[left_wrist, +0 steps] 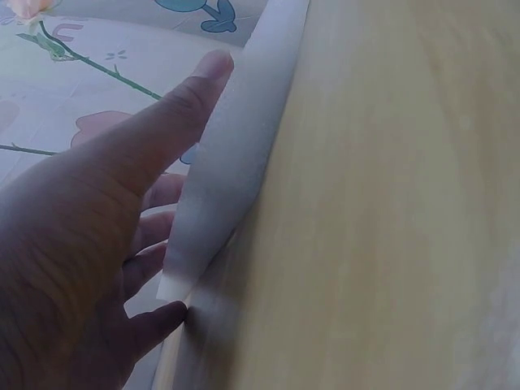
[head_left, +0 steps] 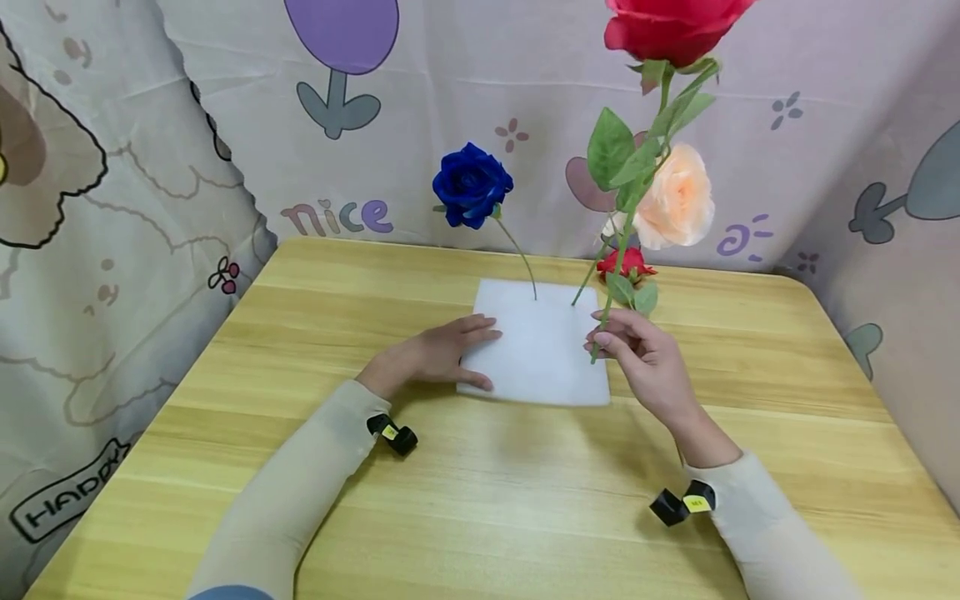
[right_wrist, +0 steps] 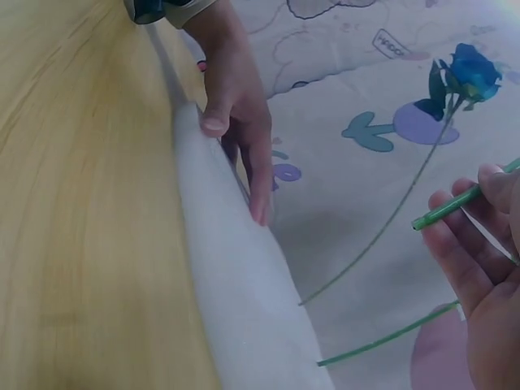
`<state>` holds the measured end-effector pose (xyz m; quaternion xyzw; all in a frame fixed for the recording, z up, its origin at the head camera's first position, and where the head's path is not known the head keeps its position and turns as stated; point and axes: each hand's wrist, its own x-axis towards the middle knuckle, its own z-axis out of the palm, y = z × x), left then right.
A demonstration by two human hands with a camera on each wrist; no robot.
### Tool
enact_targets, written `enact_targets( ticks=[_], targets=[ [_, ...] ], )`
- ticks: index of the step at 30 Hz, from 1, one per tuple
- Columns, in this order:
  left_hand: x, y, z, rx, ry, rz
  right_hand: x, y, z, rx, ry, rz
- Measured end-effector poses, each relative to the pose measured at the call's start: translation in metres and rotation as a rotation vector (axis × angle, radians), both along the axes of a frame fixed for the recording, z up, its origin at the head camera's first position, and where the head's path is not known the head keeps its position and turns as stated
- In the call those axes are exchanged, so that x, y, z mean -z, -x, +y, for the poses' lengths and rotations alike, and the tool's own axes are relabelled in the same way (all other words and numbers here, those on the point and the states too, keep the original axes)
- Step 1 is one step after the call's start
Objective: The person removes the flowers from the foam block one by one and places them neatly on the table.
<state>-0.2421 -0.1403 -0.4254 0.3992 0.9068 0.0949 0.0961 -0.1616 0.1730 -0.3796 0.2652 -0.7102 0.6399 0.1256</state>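
My right hand [head_left: 654,367] pinches the green stem of a tall red rose [head_left: 678,29] between thumb and fingers. In the right wrist view the cut end of that stem [right_wrist: 439,213] points out past the fingertips, above the white foam block [head_left: 532,358]. With fingers spread, my left hand [head_left: 442,348] rests on the left side of the block, thumb near its front corner. A blue rose [head_left: 471,185] stands in the block's back part on a thin bent stem. To its right, a peach rose [head_left: 678,200] leans rightward from the block, partly behind the red rose's stem and leaves.
A smaller red rose [head_left: 628,263] shows at the back right, beyond the block, partly covered by the held stem. The wooden table [head_left: 465,508] ends at a printed cloth backdrop [head_left: 225,100] behind and at both sides. Both wrists wear small black cameras.
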Motion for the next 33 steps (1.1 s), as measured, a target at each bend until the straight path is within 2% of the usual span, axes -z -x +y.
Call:
enact_targets(
  ticks=[5, 12, 18, 25, 33],
  targets=[
    [-0.003, -0.003, 0.001, -0.007, 0.008, -0.026, -0.004, -0.010, 0.011, -0.014, -0.034, 0.040],
    [0.000, -0.001, 0.000, -0.011, -0.005, -0.020, -0.003, -0.024, 0.032, 0.036, -0.075, 0.080],
    [0.000, 0.000, -0.001, -0.004, -0.017, -0.028, -0.003, -0.030, 0.051, 0.070, -0.032, 0.091],
    [0.000, -0.001, -0.002, -0.007, -0.024, -0.026, 0.000, -0.034, 0.070, 0.021, 0.104, 0.107],
    [-0.001, 0.002, 0.000, -0.001, -0.020, -0.029, 0.008, -0.038, 0.091, 0.035, 0.127, 0.091]
  ],
)
